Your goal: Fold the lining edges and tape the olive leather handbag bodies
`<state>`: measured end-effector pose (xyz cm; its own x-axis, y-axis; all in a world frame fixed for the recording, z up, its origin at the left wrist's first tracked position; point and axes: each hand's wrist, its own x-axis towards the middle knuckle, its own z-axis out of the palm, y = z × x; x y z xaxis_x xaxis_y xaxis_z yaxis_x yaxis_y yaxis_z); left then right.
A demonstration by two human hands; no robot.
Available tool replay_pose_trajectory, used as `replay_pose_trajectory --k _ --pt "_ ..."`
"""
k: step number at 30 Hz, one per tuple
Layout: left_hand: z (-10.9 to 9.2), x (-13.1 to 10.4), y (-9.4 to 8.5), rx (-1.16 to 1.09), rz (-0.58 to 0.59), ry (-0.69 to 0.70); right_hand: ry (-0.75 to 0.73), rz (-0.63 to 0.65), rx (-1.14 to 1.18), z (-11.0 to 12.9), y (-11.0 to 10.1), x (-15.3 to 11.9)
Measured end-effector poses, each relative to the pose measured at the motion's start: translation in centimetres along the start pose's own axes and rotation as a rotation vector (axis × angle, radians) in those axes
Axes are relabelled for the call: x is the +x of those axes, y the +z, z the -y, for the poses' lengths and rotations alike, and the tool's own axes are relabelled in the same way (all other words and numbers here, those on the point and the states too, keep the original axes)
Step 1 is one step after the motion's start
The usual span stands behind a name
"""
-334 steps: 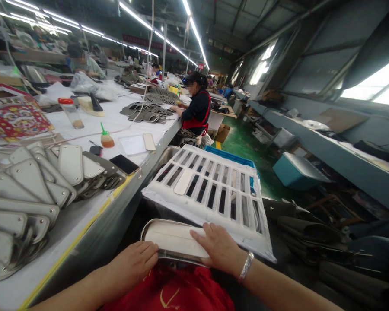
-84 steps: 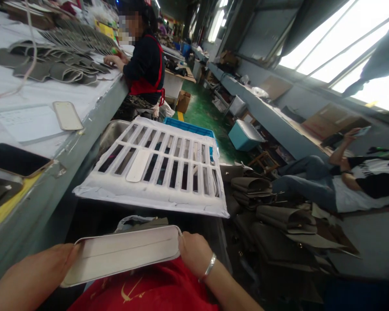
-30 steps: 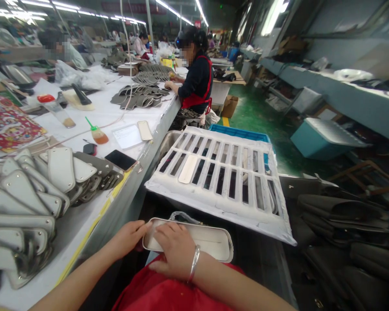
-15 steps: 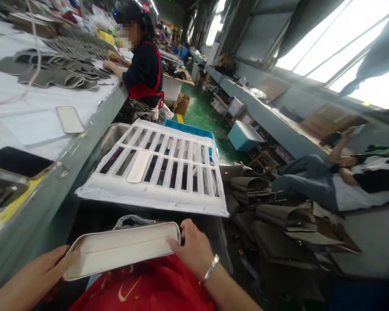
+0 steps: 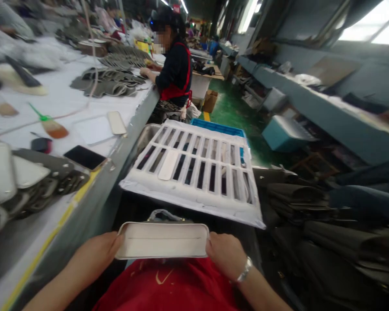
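Right hand (image 5: 227, 255) now grips the right end of the pale tray-shaped piece (image 5: 165, 244), no longer lying across its left half as a second ago; thumb is off the inner face. View is turned further left; green-tipped bottle (image 5: 55, 128) is back in frame.

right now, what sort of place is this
Probably a factory workshop: overlapping gray pieces lie on a white table, a person in a red apron is at its edge, and the left hand and right hand hold a pale oblong piece.
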<state>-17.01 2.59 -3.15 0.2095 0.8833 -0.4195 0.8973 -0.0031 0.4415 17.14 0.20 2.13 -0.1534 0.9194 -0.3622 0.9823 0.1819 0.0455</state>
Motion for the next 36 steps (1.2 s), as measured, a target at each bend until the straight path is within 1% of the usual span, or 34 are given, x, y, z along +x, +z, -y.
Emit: replay_pose_trajectory --k 2,3,4,7,9,11,13,16,21,24,27,29,33,36 --pt "-1.0 -0.3 -0.8 0.030 0.016 -0.003 0.002 0.042 0.021 -0.4 -0.1 0.5" --pt "-1.3 -0.3 -0.9 -0.030 0.034 -0.013 0.009 0.058 0.039 -0.6 -0.1 0.7" --pt "-1.3 -0.3 -0.9 -0.137 0.066 -0.036 0.015 0.068 0.060 -0.7 0.1 0.9" --pt "-0.5 -0.3 -0.4 -0.608 0.160 -0.142 0.021 0.072 0.119 -1.1 0.7 1.2" --pt "0.4 -0.2 0.0 -0.847 0.184 -0.174 0.026 0.070 0.147 -1.1 0.9 1.2" --pt "1.1 -0.2 0.3 -1.022 0.215 -0.161 0.033 0.076 0.168 -1.1 0.9 1.2" --pt "1.8 -0.2 0.6 -1.164 0.273 -0.122 0.036 0.085 0.184 -1.1 0.8 1.3" --pt "2.4 -0.2 0.8 -1.252 0.319 -0.053 0.041 0.098 0.203 -1.1 0.7 1.3" --pt "2.9 0.0 1.4 -1.186 0.313 -0.003 0.027 0.079 0.210 -1.3 1.0 1.4" --pt "3.1 0.2 1.8 -1.064 0.271 -0.001 0.027 0.081 0.202 -1.3 1.1 1.5" --pt "2.6 -0.1 1.4 -0.918 0.244 0.028 0.041 0.099 0.207 -1.2 0.9 1.6" --pt "1.7 -0.4 0.6 -0.749 0.227 0.030 0.051 0.110 0.220 -1.1 0.8 1.6" --pt "-0.4 -0.7 -1.3 -0.310 0.151 -0.031 0.058 0.137 0.221 -0.9 0.6 1.6" --pt "-1.2 -0.2 -1.9 -0.127 0.059 -0.005 0.046 0.150 0.198 -0.8 0.6 1.5"
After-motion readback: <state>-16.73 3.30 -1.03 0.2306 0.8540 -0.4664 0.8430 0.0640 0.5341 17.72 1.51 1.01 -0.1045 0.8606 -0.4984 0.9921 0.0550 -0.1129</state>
